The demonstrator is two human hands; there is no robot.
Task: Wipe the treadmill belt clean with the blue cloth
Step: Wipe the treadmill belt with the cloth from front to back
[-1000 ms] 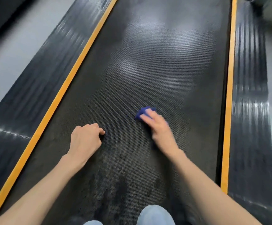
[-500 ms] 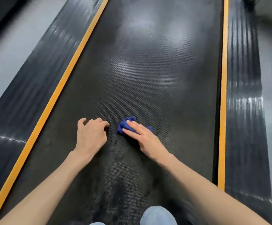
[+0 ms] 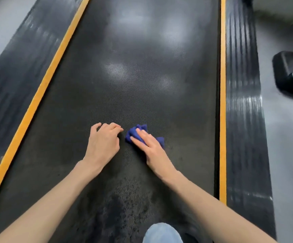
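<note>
Head view of a wiping stroke near its leftward limit. Shows the right hand point(image 3: 151, 148) laid on the blue cloth point(image 3: 133, 132), fingers straight, pressing the bunched fabric onto the treadmill belt point(image 3: 142, 67) at about mid-width in the near part of the belt. Places the cloth just beside the fingertips of the left hand point(image 3: 103, 142), not touching them; a second earlier, well apart from that hand and nearer the right orange stripe point(image 3: 222, 102). Records a right-to-left sweep, mostly finished within the first half of that second, with little travel since. Shows the left hand knuckles up, fingers loosely curled with tips resting on the belt as a prop, holding nothing, and shifted slightly forward over the same interval. Leaves a dark mottled patch point(image 3: 124, 207) on the belt between the forearms, just ahead of a knee in pale jeans point(image 3: 161, 232); damp or soiled, impossible to tell. Shows a pale sheen, probably reflected light, on the far belt. Suggests, as a judgement, one pass across the near band about done and a reversal or a shift forward due next, with most of the belt's length, the margins along the left orange stripe point(image 3: 37, 97) and the right one, and the mottled patch apparently not yet covered. Off the treadmill at right, a black object point(image 3: 291, 74) on the floor.
</note>
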